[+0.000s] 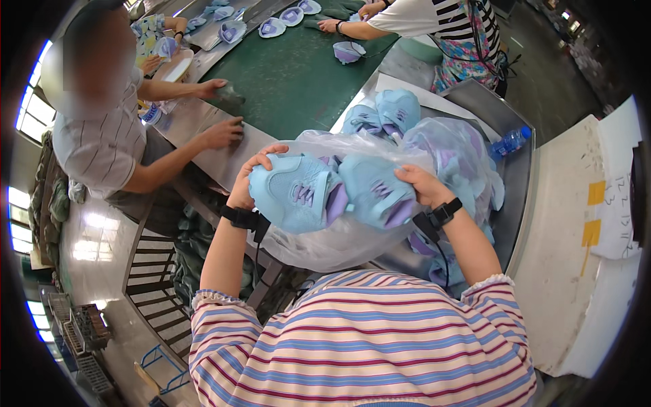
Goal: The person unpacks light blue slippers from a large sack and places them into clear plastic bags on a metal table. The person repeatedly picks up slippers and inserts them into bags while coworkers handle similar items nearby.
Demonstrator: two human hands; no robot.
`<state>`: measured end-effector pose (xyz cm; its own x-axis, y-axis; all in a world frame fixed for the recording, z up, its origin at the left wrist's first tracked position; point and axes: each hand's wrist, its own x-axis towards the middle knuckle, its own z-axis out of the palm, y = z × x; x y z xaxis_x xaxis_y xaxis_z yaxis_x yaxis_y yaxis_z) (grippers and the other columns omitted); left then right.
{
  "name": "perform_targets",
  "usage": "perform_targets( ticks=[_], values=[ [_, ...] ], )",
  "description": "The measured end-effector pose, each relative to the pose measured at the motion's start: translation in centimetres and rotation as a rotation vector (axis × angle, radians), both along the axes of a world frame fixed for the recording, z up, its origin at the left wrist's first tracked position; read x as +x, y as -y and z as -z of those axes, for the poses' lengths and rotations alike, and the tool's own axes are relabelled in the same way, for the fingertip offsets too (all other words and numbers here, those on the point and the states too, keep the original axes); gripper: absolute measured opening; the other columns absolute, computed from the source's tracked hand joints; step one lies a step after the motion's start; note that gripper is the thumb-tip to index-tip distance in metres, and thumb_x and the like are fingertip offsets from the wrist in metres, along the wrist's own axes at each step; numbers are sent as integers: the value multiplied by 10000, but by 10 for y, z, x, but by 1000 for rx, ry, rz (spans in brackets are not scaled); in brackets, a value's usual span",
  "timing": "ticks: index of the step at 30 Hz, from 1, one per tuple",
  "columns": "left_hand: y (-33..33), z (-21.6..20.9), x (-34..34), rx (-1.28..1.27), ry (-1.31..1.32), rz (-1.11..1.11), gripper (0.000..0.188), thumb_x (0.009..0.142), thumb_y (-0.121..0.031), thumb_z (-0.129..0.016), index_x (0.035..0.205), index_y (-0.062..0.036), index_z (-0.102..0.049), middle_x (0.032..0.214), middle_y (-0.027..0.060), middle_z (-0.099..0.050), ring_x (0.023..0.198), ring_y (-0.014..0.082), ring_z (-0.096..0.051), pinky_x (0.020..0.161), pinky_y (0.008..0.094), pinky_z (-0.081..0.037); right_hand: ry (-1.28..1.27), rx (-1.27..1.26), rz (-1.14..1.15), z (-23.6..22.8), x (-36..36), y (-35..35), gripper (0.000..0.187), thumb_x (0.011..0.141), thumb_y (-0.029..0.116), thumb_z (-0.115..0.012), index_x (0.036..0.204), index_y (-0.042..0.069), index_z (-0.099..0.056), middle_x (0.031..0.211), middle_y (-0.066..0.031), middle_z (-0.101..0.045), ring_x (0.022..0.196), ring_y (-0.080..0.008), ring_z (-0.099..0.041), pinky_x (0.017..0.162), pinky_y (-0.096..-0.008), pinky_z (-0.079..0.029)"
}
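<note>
Under my hands a clear plastic bag (319, 244) bulged with more blue shoes. My left hand (249, 178) gripped one light blue shoe (295, 193) with purple trim, my right hand (422, 186) clasped its mate (376, 191), the two touching between my grips, soles toward me.

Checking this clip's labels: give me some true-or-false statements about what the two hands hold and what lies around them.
1. Each hand holds a light blue shoe upper. True: left hand, right hand, left shoe upper, right shoe upper.
2. The uppers are held over a cardboard box. False: over a clear plastic bag.
3. A blue water bottle lies on the metal table. True.
4. The conveyor belt is red. False: green.
</note>
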<state>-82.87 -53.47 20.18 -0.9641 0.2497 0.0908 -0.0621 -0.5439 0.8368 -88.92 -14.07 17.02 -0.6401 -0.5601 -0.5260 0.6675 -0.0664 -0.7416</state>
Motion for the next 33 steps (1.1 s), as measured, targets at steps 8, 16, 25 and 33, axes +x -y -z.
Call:
perform_targets(
  ticks=[8, 16, 25, 33],
  values=[
    [-19, -34, -14, -73, 46, 116, 90, 778, -59, -699, 813, -78, -618, 1374, 142, -411, 1256, 279, -443, 1004, 401, -429, 184, -460, 112, 7, 22, 0, 330, 946, 220, -539, 1197, 5, -549, 1110, -117, -641, 963, -227, -651, 849, -359, -534],
    [-96, -7, -51, -607, -363, 121, 87, 854, -107, -617, 913, -54, -582, 1263, 113, -481, 1137, 197, -521, 895, 291, -455, -66, -228, -194, 12, 16, 46, 314, 939, 199, -571, 1170, -12, -554, 1031, -69, -646, 855, -152, -650, 750, -301, -544],
    [-112, 3, -8, -85, 304, 109, 375, 959, -264, -510, 1270, -54, -513, 1205, 56, -584, 1101, 170, -543, 975, 306, -407, -344, -134, 318, 26, 30, 29, 252, 918, 194, -594, 1095, 14, -610, 1201, -126, -550, 1024, -197, -583, 774, -300, -522],
    [-118, 6, 20, 145, 215, -266, 346, 781, 63, -623, 1110, -41, -594, 1130, 68, -620, 1019, 165, -585, 848, 303, -467, -1469, 469, 359, -51, 83, 63, 150, 722, 53, -720, 866, 81, -693, 1326, -217, -375, 1167, -352, -426, 791, -398, -475]
  ],
)
